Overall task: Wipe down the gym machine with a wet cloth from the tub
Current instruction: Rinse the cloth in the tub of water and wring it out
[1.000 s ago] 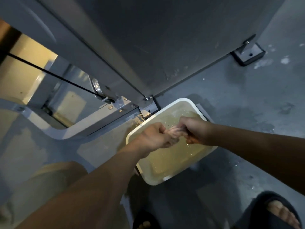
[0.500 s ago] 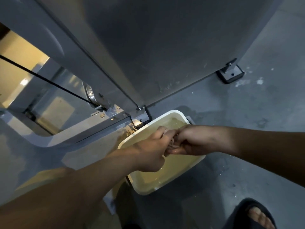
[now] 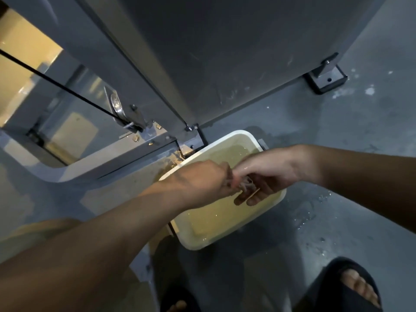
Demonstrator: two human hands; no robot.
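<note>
Mid-frame, the left hand [image 3: 202,183] and right hand [image 3: 266,174] each had a clenched grip on the cloth [image 3: 246,184] over the tub [image 3: 225,244], likely so that wrung water dripped back in.

Bare forearms [image 3: 94,248]; dark slide sandal [image 3: 324,287] on rt ft (toes showing).

You see a grey floor [image 3: 371,136], water drops [image 3: 315,206] scattered on it, and your dark sandal [image 3: 324,289] at lower right.
</note>
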